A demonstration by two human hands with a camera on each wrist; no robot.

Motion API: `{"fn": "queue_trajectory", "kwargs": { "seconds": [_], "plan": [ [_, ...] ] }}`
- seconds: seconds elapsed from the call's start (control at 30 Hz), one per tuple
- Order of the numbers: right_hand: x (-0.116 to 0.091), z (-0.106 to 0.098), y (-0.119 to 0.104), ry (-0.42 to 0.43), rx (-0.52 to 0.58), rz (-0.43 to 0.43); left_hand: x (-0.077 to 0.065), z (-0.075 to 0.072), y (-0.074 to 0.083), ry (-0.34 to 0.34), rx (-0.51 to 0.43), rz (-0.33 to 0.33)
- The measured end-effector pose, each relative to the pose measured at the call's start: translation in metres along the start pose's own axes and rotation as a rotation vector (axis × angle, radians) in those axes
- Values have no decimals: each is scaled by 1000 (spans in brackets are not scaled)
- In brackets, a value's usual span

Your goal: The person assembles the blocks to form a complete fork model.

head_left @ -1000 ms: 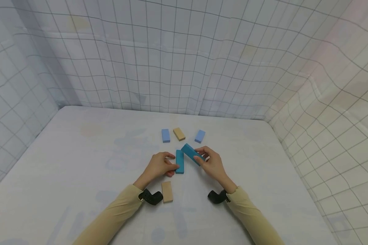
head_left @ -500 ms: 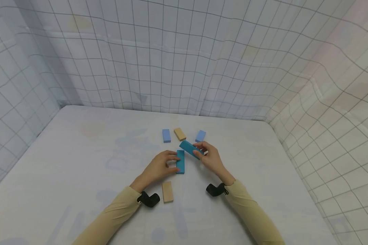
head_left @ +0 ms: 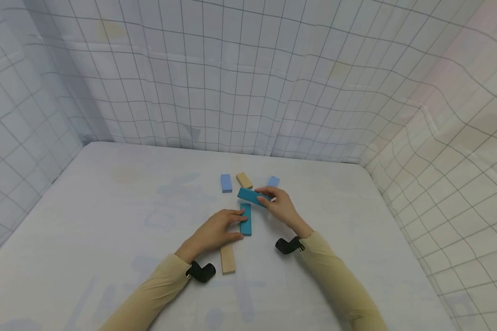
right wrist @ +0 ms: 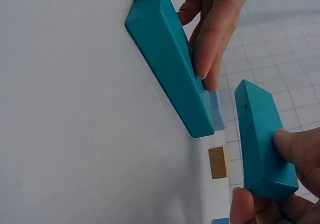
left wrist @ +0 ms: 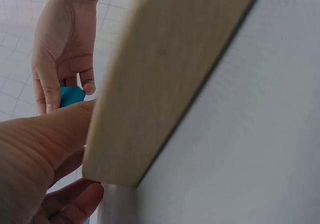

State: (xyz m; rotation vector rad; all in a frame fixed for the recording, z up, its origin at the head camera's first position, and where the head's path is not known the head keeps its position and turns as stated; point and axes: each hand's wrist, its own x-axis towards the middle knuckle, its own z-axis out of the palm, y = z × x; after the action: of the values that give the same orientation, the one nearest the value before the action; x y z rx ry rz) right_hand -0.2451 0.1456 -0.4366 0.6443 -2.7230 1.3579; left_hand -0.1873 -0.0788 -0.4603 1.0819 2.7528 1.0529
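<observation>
A teal block (head_left: 246,228) lies flat on the white table. My left hand (head_left: 212,233) is over its left side; the right wrist view shows the fingers (right wrist: 215,39) nearly straight on the upper face of this teal block (right wrist: 165,67), with the thumb at its near end. My right hand (head_left: 283,209) pinches a second teal block (head_left: 247,195) between thumb and fingers. That held block (right wrist: 262,139) is raised beyond the far end of the lying one and slants across it. Close below the left palm lies a tan wooden block (head_left: 228,262), large in the left wrist view.
Farther back on the table lie a light blue block (head_left: 226,184), a yellowish wooden block (head_left: 244,179) and another light blue block (head_left: 273,181), partly behind the right hand. White gridded curtain (head_left: 215,92) encloses the back and sides. Each wrist carries a black camera (head_left: 287,246).
My right hand has moved left and slightly away, turning the held block flatter across. My left fingers have shifted onto the lying block, and the left thumb has moved toward its near end.
</observation>
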Motion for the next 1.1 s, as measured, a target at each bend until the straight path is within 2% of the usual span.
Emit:
{"fn": "queue_trajectory", "kwargs": {
  "seconds": [0.27,0.57,0.93,1.1],
  "plan": [
    [10,6,1,-65,12,11,-2,4,0,6,-10,7],
    [23,11,10,-71,44,51,-2,5,-1,29,-36,-10],
    [30,14,11,-165,38,69,-3,4,-1,40,-55,-1],
    [30,15,11,-178,30,73,-3,4,-1,44,-59,-2]
  ]
}}
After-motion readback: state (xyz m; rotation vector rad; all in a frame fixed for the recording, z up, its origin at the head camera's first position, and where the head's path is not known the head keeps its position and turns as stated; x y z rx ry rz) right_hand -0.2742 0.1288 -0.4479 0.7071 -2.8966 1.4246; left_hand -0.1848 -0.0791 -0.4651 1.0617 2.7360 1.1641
